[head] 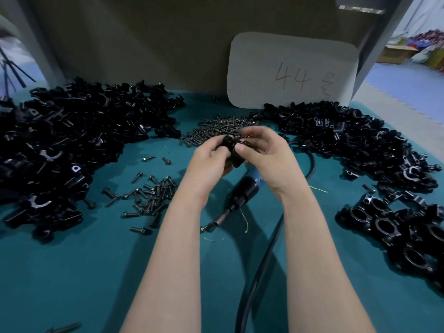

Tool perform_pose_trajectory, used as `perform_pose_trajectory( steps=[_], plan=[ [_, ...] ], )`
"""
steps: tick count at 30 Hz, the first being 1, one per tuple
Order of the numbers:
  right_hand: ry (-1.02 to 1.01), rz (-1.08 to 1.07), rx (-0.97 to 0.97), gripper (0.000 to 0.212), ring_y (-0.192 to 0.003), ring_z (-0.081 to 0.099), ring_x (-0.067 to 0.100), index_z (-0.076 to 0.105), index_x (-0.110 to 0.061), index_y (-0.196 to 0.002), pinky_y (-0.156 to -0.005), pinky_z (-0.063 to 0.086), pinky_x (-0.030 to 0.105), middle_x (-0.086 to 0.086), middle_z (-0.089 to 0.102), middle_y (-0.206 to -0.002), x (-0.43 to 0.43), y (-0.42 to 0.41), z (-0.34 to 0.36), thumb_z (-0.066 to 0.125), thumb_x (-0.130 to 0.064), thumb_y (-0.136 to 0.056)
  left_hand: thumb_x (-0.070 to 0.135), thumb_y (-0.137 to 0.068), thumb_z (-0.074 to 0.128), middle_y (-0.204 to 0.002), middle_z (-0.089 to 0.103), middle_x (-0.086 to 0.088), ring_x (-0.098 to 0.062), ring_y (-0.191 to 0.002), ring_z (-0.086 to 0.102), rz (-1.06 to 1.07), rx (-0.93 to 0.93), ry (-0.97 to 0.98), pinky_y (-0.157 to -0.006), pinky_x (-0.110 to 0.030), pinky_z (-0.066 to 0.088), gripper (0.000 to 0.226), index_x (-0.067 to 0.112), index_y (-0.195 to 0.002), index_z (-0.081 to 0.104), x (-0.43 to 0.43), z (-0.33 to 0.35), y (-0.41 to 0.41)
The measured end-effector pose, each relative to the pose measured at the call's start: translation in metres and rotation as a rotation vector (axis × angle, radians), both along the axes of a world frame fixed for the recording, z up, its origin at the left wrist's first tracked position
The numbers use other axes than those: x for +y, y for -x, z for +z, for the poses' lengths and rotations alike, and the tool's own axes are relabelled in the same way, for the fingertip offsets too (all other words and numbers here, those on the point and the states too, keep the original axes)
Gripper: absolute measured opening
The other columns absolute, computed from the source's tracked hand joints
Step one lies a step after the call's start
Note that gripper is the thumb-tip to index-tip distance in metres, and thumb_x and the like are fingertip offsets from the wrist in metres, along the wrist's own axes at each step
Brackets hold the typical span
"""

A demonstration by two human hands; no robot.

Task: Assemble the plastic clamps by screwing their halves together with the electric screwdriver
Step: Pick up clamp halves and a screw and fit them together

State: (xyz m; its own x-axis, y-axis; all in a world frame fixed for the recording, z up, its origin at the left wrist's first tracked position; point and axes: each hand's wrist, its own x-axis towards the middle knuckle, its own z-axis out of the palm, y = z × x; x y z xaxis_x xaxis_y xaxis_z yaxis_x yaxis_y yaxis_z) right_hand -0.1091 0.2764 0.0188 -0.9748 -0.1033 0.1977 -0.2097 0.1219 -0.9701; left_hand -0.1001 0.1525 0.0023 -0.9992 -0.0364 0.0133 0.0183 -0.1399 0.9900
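With the electric screwdriver (242, 192) lying idle on the green table (72, 272) below centre frame, the left hand (211, 162) and right hand (266, 157) both pinch one black clamp (231, 150) at centre, where seating its halves flush probably matters before reaching up-frame to the screw pile (223, 127).

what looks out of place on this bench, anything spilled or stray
A few thin yellow strands lie on the teal mat near the electric screwdriver, unlike the parts around them. One bolt sits alone at the near edge, far from the bolt piles.
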Motion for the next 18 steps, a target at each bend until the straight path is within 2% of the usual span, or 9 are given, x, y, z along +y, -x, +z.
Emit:
perform_pose_trajectory(
  steps=[3, 4, 6, 8, 11, 14, 18],
  plan=[
    [-0.007, -0.083, 0.028, 0.016, -0.071, 0.061, 0.003, 0.061, -0.018, -0.089, -0.070, 0.047, 0.015, -0.005, 0.066, -0.081, 0.001, 0.001, -0.001, 0.068, -0.004, -0.085, 0.005, -0.092, 0.054, -0.077, 0.070, 0.012, -0.003, -0.078, 0.066, -0.079, 0.099, 0.192, -0.079, -0.018, 0.051, 0.026, 0.030, -0.095, 0.060, -0.001, 0.001, -0.003],
    [-0.014, -0.085, 0.038, 0.016, -0.071, 0.063, 0.002, 0.063, -0.019, -0.087, -0.069, 0.048, 0.014, -0.006, 0.067, -0.080, 0.001, 0.001, -0.002, 0.068, -0.004, -0.085, 0.007, -0.091, 0.058, -0.079, 0.070, 0.012, 0.000, -0.077, 0.065, -0.088, 0.119, 0.242, -0.075, -0.014, 0.049, 0.025, 0.031, -0.095, 0.058, 0.000, 0.000, -0.003],
    [-0.022, -0.079, 0.052, 0.018, -0.079, 0.066, 0.005, 0.065, -0.021, -0.089, -0.073, 0.050, 0.015, -0.006, 0.069, -0.083, 0.001, 0.001, -0.003, 0.067, -0.003, -0.085, 0.013, -0.088, 0.065, -0.090, 0.070, 0.007, -0.007, -0.086, 0.065, -0.058, 0.133, 0.338, -0.077, -0.019, 0.050, 0.022, 0.031, -0.098, 0.056, 0.003, -0.005, -0.001],
    [-0.024, -0.093, 0.074, 0.020, -0.089, 0.064, 0.010, 0.064, -0.022, -0.095, -0.081, 0.051, 0.017, -0.006, 0.067, -0.092, 0.000, 0.002, -0.004, 0.068, -0.005, -0.085, 0.020, -0.088, 0.067, -0.090, 0.070, 0.003, -0.014, -0.085, 0.065, 0.002, 0.124, 0.405, -0.076, -0.026, 0.050, 0.018, 0.030, -0.101, 0.058, 0.007, -0.009, 0.000],
    [-0.024, -0.133, 0.096, 0.020, -0.093, 0.064, 0.009, 0.062, -0.024, -0.094, -0.087, 0.050, 0.022, -0.008, 0.066, -0.094, -0.001, 0.004, -0.005, 0.068, -0.007, -0.085, 0.020, -0.090, 0.064, -0.086, 0.069, 0.001, -0.018, -0.083, 0.065, 0.056, 0.108, 0.388, -0.076, -0.031, 0.052, 0.014, 0.033, -0.092, 0.059, 0.011, -0.013, 0.002],
    [-0.103, -0.166, 0.127, 0.020, -0.083, 0.059, 0.001, 0.067, -0.027, -0.094, -0.084, 0.048, 0.017, -0.016, 0.064, -0.085, -0.003, 0.006, -0.006, 0.067, -0.009, -0.086, 0.024, -0.088, 0.067, -0.081, 0.068, 0.010, -0.006, -0.076, 0.062, 0.091, 0.117, 0.401, -0.065, -0.019, 0.043, 0.018, 0.038, -0.085, 0.056, 0.013, -0.013, 0.002],
    [-0.066, -0.162, 0.098, 0.025, -0.086, 0.062, 0.016, 0.068, -0.029, -0.097, -0.088, 0.052, 0.028, -0.007, 0.066, -0.085, -0.002, 0.006, -0.006, 0.063, -0.006, -0.089, 0.033, -0.087, 0.068, -0.082, 0.066, 0.012, -0.001, -0.074, 0.060, 0.123, 0.112, 0.369, -0.057, -0.009, 0.038, 0.014, 0.037, -0.085, 0.056, 0.016, -0.015, 0.003]
  ],
)
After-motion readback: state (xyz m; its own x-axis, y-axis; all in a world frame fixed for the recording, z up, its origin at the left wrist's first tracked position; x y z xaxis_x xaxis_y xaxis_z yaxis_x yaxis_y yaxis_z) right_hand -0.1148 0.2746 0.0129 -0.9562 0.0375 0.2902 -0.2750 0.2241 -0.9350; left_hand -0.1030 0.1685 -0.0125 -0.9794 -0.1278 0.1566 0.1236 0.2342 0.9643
